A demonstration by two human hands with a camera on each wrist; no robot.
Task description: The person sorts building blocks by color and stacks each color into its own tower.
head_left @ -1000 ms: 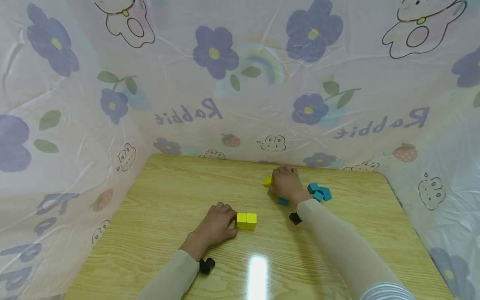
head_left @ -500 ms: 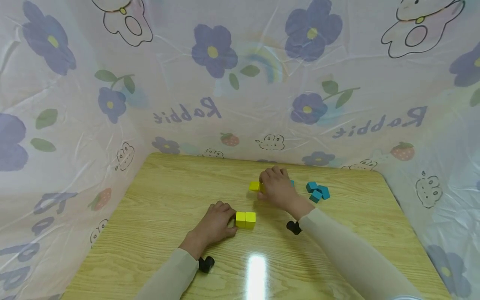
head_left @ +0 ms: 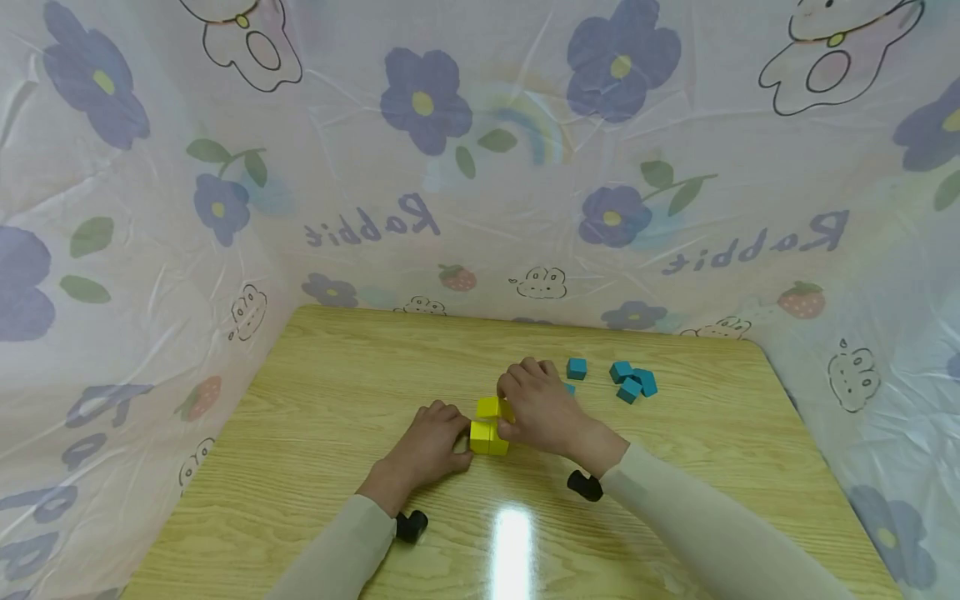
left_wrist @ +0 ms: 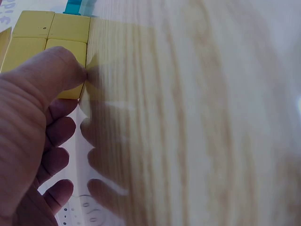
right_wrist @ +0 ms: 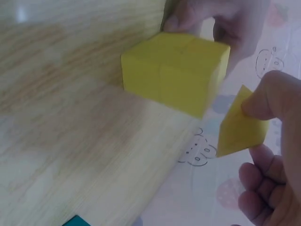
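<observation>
Two yellow cubes [head_left: 480,437] stand side by side on the wooden table, their faces touching. My left hand [head_left: 429,450] holds them at their left end; in the left wrist view its thumb [left_wrist: 59,70] lies against a yellow face and the other fingers are curled below. Just behind and partly above the cubes, my right hand [head_left: 542,408] pinches another yellow block [head_left: 488,407]. In the right wrist view this yellow block [right_wrist: 240,127] shows slanted edges, with the thumb on its face and fingers beneath. It looks apart from the cube pair [right_wrist: 174,70] there; its full shape is hidden.
Several teal blocks [head_left: 629,390] lie clustered at the back right. One teal cube [head_left: 576,368] sits nearer, and another teal piece [head_left: 570,389] is partly hidden by my right hand. A patterned cloth [head_left: 480,208] hangs around the table [head_left: 337,358] at the back and sides.
My right hand has moved left and toward me with the yellow block, from the back of the table to the yellow cubes, uncovering teal blocks. My left hand stays at the cubes.
</observation>
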